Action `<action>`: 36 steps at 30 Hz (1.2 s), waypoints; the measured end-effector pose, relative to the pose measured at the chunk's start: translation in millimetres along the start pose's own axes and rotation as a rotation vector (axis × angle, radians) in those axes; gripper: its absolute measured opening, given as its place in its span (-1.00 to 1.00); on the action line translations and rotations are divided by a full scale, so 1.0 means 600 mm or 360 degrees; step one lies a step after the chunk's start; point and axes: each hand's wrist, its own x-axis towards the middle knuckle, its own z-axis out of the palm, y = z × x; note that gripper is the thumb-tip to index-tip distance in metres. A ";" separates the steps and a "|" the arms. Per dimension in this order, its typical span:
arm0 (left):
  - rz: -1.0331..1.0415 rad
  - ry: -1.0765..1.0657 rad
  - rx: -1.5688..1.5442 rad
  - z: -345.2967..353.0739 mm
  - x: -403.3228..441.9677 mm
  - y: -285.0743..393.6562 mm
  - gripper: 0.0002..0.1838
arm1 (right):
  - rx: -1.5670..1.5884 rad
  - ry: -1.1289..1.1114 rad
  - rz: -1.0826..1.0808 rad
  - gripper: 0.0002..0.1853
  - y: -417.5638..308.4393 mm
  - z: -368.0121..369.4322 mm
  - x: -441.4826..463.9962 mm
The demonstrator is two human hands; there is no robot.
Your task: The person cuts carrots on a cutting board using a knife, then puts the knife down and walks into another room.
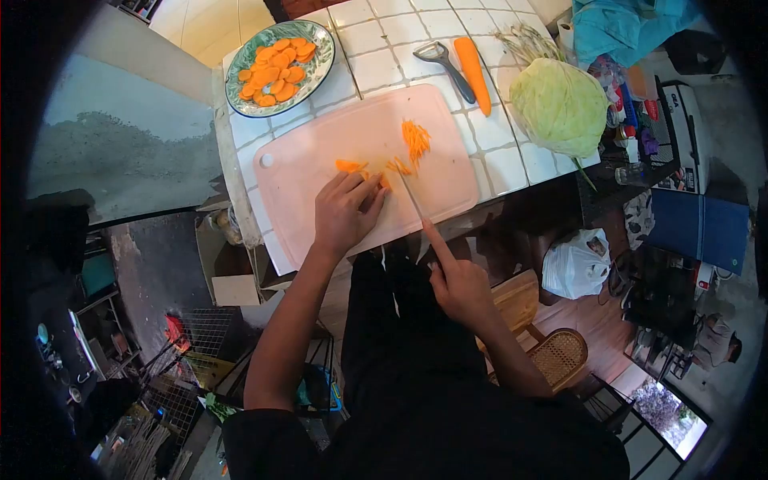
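My right hand (462, 290) grips a knife (412, 196), its index finger laid along the top toward the blade. The blade rests over the pink cutting board (304, 152), beside a few carrot strips. My left hand (346, 212) bends its fingers down onto carrot slices (383, 182), close to the left of the blade; the fingers partly hide them. More carrot pieces (350, 166) lie just beyond those fingertips. A small heap of carrot shreds (415, 140) sits farther up on the board's right side.
A patterned plate (326, 74) of carrot rounds (276, 72) stands beyond the board on the tiled counter (368, 48). Right of the board lie a peeler (448, 68), a whole peeled carrot (474, 76) and a cabbage (558, 108). A white plastic bag (576, 268) is below the counter.
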 end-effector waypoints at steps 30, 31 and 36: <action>0.0042 0.0017 -0.0011 0.002 0.002 -0.005 -0.75 | -0.0265 -0.0068 -0.0072 0.03 -0.040 0.010 0.000; 0.0053 0.0019 0.0001 0.002 0.002 -0.007 -0.75 | -0.0271 -0.0076 -0.0051 0.03 -0.042 0.018 0.010; 0.0050 0.0008 0.0022 0.002 0.001 -0.003 -0.75 | -0.0144 -0.0121 0.0086 -0.01 -0.058 0.012 0.038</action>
